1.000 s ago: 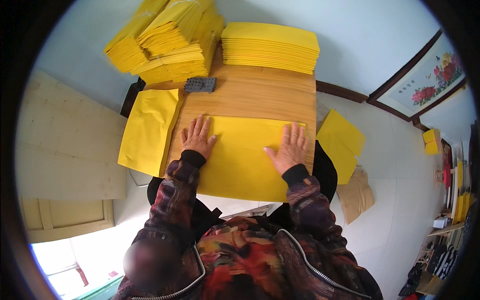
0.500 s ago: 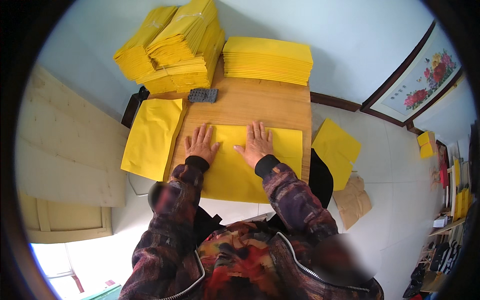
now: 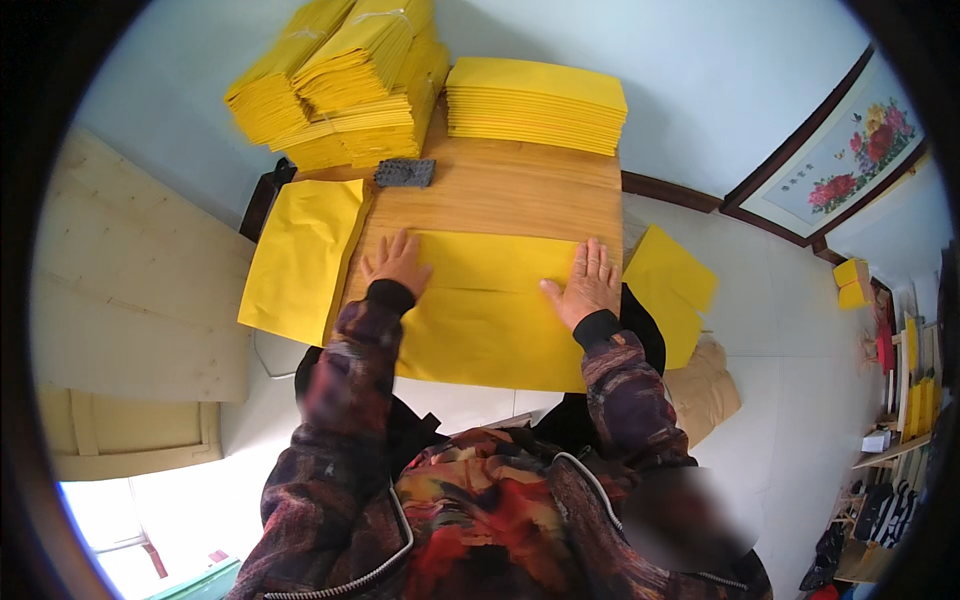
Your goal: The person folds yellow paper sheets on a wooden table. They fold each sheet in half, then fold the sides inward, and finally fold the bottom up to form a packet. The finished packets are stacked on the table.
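Between left fingers (image 3: 400,247) and right fingers (image 3: 592,262), yellow sheet (image 3: 490,315) lying flat

On the wooden table (image 3: 500,200), a creased yellow paper sheet (image 3: 490,325) is overlapped by the flat, splayed left hand (image 3: 398,266) at ten o'clock and the similarly flattened right hand (image 3: 589,290) between two and three. From the sheet's middle, rumpled yellow paper (image 3: 300,255) is seen between nine and ten, a dark grey textured pad (image 3: 404,173) and tied yellow paper bundles (image 3: 350,75) at eleven, a neat yellow paper stack (image 3: 535,105) at twelve.
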{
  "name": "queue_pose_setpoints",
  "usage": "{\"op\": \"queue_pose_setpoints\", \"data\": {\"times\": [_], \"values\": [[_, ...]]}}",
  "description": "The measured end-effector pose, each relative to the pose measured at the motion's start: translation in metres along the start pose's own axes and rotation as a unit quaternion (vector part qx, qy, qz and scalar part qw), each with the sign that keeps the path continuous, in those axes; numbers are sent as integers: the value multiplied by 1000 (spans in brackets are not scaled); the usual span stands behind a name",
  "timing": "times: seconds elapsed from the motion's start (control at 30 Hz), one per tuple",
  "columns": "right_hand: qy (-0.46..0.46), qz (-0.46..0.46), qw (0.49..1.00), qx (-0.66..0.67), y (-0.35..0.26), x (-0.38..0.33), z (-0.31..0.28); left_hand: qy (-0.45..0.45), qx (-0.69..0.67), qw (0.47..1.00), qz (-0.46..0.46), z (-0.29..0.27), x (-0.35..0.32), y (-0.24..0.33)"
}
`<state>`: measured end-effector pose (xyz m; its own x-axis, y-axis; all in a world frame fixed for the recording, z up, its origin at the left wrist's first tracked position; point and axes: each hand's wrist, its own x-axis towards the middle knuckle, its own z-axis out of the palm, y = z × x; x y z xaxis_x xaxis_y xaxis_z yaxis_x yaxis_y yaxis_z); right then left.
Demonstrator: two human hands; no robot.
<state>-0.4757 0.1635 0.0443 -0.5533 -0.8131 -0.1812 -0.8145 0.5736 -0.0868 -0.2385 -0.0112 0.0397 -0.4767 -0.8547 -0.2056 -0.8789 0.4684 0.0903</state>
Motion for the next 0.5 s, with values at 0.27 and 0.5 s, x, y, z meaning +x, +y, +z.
{"op": "queue_pose_setpoints", "data": {"times": [0.27,0.5], "values": [[37,-4,999,-4,-2,0,3,57,-47,985,156,31,-12,107],[54,-14,998,9,3,-2,11,113,-54,992,4,35,-21,-5]]}}
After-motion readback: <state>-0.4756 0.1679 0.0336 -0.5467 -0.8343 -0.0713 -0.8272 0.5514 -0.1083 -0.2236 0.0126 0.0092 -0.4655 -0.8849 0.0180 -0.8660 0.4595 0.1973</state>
